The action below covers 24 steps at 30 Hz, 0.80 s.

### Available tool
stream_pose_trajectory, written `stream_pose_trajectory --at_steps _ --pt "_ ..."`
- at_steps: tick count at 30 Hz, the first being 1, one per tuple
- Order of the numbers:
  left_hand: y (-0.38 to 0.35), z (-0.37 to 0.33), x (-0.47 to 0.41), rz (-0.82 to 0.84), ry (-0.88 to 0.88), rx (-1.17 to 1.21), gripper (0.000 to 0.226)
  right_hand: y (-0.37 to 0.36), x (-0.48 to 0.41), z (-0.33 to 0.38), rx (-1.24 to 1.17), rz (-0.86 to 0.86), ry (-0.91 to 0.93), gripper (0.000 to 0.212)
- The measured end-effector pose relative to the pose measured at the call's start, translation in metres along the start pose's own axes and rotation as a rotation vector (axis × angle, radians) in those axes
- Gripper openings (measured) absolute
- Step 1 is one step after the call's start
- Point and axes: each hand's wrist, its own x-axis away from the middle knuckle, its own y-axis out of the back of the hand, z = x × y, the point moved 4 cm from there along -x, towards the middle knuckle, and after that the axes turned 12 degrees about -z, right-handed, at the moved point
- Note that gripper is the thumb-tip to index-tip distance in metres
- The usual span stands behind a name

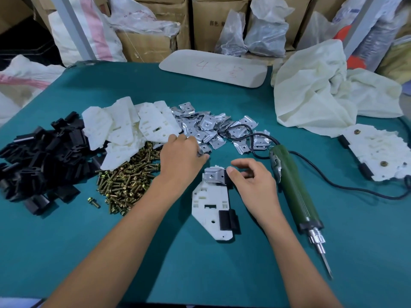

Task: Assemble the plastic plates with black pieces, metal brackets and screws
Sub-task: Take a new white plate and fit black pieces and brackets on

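Plastic plate (210, 203) lies on the bench (244, 274) between the hands, long axis running away from the person. Right hand (252, 177) (the nearer), loosely curled and gripping nothing, thumbs its far end. Left hand (180, 160) pinches a metal bracket (202, 150) just beyond.

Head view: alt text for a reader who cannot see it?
The right hand touches a metal bracket on a white plastic plate; the left hand pinches a loose bracket. Black pieces, spare plates and screws lie left, a green screwdriver right.
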Motion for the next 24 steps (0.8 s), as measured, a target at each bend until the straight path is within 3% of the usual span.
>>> stream_pose_trajectory --at_steps 7,19,22,24 --pt "0.011 0.005 -0.005 -0.137 -0.188 -0.130 0.016 -0.002 -0.002 -0.002 -0.022 0.012 -0.026 0.006" --pt "0.014 -0.002 -0.018 -0.152 -0.493 -0.233 0.018 0.000 -0.002 -0.001 -0.040 0.014 -0.068 0.004" --pt "0.025 -0.003 -0.021 -0.123 -0.483 -0.242 0.015 0.001 -0.002 -0.002 -0.042 0.024 -0.078 0.005" --pt "0.038 0.001 -0.019 -0.124 -0.334 -0.128 0.015 0.000 -0.002 -0.002 -0.041 0.023 -0.079 0.006"
